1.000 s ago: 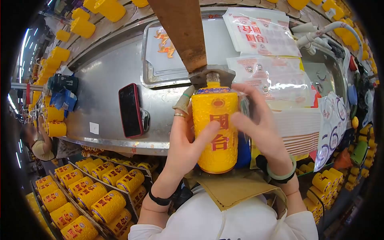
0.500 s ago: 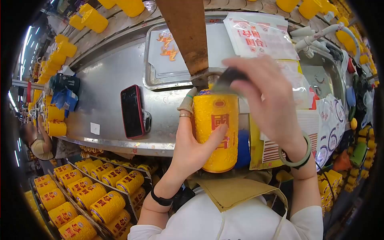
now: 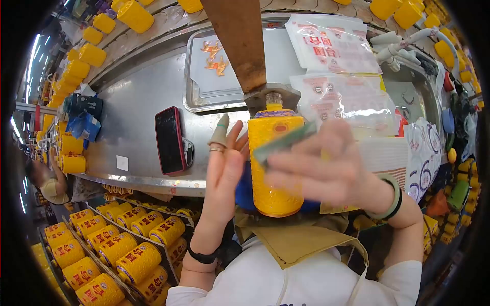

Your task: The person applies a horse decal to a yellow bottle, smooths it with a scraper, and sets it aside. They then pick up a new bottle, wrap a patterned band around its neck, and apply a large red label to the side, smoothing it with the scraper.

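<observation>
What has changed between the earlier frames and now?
The left hand has taken its thumb off the yellow bottle, shifting left. The right hand has swung down from the bottle's neck across its front, holding a blurred green piece. The bottle, phone and metal tray stayed put.

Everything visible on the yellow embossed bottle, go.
The yellow embossed bottle is cylindrical, ceramic- or plastic-looking, with a blue patterned shoulder band, red oval emblem and clear, glass-like neck; no cap visible. The neck points away from the person, at a grey metal plate on a brown metal beam; the base faces the person. The blurred right hand, holding a flat green pad, covers much of the front, apparently touching. The left hand is open beside it, contact unclear.
</observation>
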Demonstrator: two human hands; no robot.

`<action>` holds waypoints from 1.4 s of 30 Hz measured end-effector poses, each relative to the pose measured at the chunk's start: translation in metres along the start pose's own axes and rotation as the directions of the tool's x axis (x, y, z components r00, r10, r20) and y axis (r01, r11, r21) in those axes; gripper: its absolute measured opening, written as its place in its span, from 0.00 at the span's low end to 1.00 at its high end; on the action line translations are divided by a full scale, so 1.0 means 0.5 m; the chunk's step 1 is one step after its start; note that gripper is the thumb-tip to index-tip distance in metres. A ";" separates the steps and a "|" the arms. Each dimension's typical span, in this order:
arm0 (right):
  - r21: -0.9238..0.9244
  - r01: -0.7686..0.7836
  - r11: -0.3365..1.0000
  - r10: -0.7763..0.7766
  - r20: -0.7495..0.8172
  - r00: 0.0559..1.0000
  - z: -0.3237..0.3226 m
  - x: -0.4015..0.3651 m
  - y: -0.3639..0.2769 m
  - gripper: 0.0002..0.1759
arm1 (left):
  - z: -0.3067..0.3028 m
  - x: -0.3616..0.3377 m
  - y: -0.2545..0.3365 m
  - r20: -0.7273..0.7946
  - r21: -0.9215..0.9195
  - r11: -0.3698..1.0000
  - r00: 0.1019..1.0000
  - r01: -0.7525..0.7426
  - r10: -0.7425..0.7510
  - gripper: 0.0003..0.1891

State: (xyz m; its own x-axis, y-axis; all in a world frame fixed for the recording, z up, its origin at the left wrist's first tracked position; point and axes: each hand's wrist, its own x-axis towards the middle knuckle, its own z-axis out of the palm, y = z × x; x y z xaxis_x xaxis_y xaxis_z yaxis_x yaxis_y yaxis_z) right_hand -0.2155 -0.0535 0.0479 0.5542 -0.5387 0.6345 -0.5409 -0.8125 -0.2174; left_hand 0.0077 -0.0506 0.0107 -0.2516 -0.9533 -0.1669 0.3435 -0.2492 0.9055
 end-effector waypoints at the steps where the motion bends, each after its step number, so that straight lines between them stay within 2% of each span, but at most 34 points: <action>1: 0.104 0.048 0.993 -0.049 0.007 0.999 0.005 -0.018 -0.026 0.12 | 0.006 -0.002 0.010 -0.049 0.087 0.996 0.999 0.007 -0.002 0.36; 2: 0.138 0.152 0.979 -0.159 0.043 0.986 0.006 -0.029 -0.044 0.13 | 0.005 -0.003 0.009 -0.048 0.087 0.996 0.999 0.006 -0.002 0.36; 4: 0.300 0.111 0.948 -0.155 0.129 0.979 -0.018 -0.019 -0.073 0.14 | 0.003 -0.007 0.006 -0.064 0.075 0.997 0.998 0.028 -0.023 0.34; 5: 0.218 0.090 0.972 -0.115 0.106 0.988 -0.018 -0.011 -0.067 0.14 | 0.011 -0.007 0.004 -0.062 0.056 0.998 0.997 0.039 -0.035 0.33; 6: 0.215 0.084 0.973 -0.108 0.103 0.989 -0.016 -0.007 -0.044 0.14 | 0.015 -0.009 -0.001 -0.055 0.061 0.997 0.998 0.042 -0.039 0.33; 8: 0.032 -0.105 0.994 0.106 -0.047 0.993 -0.009 -0.002 0.008 0.14 | 0.020 -0.011 -0.013 -0.017 -0.035 0.994 0.995 0.099 -0.100 0.33; 9: 0.027 -0.109 0.994 0.110 -0.054 0.992 -0.010 -0.008 0.019 0.14 | 0.027 -0.015 -0.006 0.008 0.013 0.993 0.993 0.114 -0.114 0.33; 11: -0.113 -0.036 0.993 0.027 -0.079 0.996 -0.008 -0.027 0.033 0.13 | 0.027 -0.023 -0.005 0.007 0.035 0.993 0.994 0.111 -0.112 0.33; 13: 0.065 0.058 0.996 -0.049 -0.132 0.990 0.019 -0.073 -0.020 0.11 | 0.026 -0.029 -0.007 0.003 0.056 0.992 0.993 0.115 -0.116 0.32; 15: 0.196 0.226 0.954 -0.206 -0.114 0.972 0.009 -0.101 -0.067 0.10 | 0.025 -0.029 -0.014 0.060 0.100 0.993 0.996 0.064 -0.070 0.32; 16: 0.279 0.205 0.938 -0.181 -0.111 0.977 -0.001 -0.107 -0.089 0.11 | 0.031 -0.030 -0.013 0.065 0.102 0.992 0.995 0.071 -0.078 0.32; 18: 0.385 0.007 0.923 0.054 -0.148 0.987 -0.010 -0.109 -0.094 0.14 | 0.042 -0.034 -0.007 0.112 0.205 0.978 0.992 0.040 -0.064 0.36; 19: 0.461 -0.187 0.867 0.277 -0.136 0.951 -0.005 -0.110 -0.087 0.16 | 0.042 -0.034 -0.012 0.083 0.153 0.986 0.993 0.072 -0.086 0.38; 20: 0.531 -0.362 0.766 0.484 -0.106 0.869 0.003 -0.111 -0.080 0.18 | 0.045 -0.035 -0.011 0.087 0.157 0.985 0.992 0.074 -0.088 0.38; 21: 0.577 -0.448 0.683 0.670 -0.251 0.699 0.021 -0.102 -0.086 0.20 | 0.048 -0.037 -0.009 0.084 0.190 0.980 0.993 0.067 -0.084 0.37; 22: 0.619 -0.552 0.558 0.776 -0.154 0.612 0.017 -0.097 -0.081 0.18 | 0.050 -0.039 -0.008 0.079 0.223 0.973 0.994 0.061 -0.081 0.36; 24: 0.693 -0.553 0.462 0.837 -0.133 0.531 0.044 -0.086 -0.071 0.16 | 0.052 -0.041 -0.008 0.068 0.229 0.970 0.993 0.076 -0.094 0.35; 25: 0.697 -0.551 0.458 0.839 -0.133 0.528 0.052 -0.089 -0.061 0.16 | 0.052 -0.041 -0.007 0.072 0.236 0.969 0.993 0.073 -0.092 0.35; 27: 0.472 -0.669 0.575 0.809 -0.207 0.550 0.058 -0.099 -0.030 0.16 | 0.052 -0.039 -0.007 0.078 0.245 0.967 0.993 0.070 -0.092 0.35; 28: 0.293 -0.686 0.666 0.746 -0.267 0.610 0.045 -0.101 -0.008 0.15 | 0.049 -0.037 -0.009 0.097 0.214 0.974 0.991 0.075 -0.098 0.35; 31: 0.377 -0.669 0.640 0.761 -0.195 0.618 0.023 -0.104 0.005 0.13 | 0.044 -0.033 -0.010 0.125 0.179 0.981 0.987 0.080 -0.103 0.36; 33: 0.750 -0.573 0.331 0.879 -0.025 0.476 0.021 -0.096 -0.014 0.15 | 0.037 -0.031 -0.010 0.126 0.172 0.982 0.987 0.080 -0.102 0.35; 34: 0.752 -0.572 0.328 0.879 -0.022 0.476 0.022 -0.093 -0.022 0.15 | 0.030 -0.030 -0.009 0.139 0.160 0.981 0.981 0.109 -0.131 0.35; 36: 0.893 -0.451 0.011 0.875 0.209 0.436 0.025 -0.090 -0.034 0.20 | 0.025 -0.029 -0.009 0.152 0.152 0.979 0.975 0.137 -0.160 0.35; 37: 0.848 -0.529 -0.022 0.848 0.296 0.439 0.027 -0.090 -0.035 0.27 | 0.024 -0.029 -0.009 0.146 0.140 0.979 0.975 0.146 -0.167 0.35; 38: 0.849 -0.527 -0.024 0.849 0.295 0.437 0.034 -0.089 -0.039 0.27 | 0.024 -0.030 -0.009 0.141 0.129 0.979 0.975 0.156 -0.174 0.35; 40: 0.824 -0.529 -0.203 0.817 0.440 0.372 0.059 -0.083 -0.049 0.32 | 0.030 -0.031 -0.005 0.122 0.155 0.974 0.975 0.166 -0.185 0.36; 41: 0.837 -0.496 -0.234 0.824 0.441 0.356 0.066 -0.079 -0.054 0.38 | 0.032 -0.032 -0.004 0.101 0.177 0.968 0.976 0.176 -0.196 0.36; 42: 0.838 -0.493 -0.235 0.826 0.440 0.353 0.068 -0.082 -0.053 0.38 | 0.034 -0.032 -0.007 0.103 0.180 0.967 0.975 0.178 -0.199 0.36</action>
State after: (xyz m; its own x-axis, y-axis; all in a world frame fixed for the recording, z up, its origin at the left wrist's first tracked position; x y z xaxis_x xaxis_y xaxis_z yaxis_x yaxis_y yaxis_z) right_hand -0.2025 -0.0177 0.0026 0.0276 -0.9592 -0.2814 0.3839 0.2701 -0.8830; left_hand -0.0050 -0.0316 0.0170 -0.4068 -0.8619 -0.3026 0.1245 -0.3805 0.9164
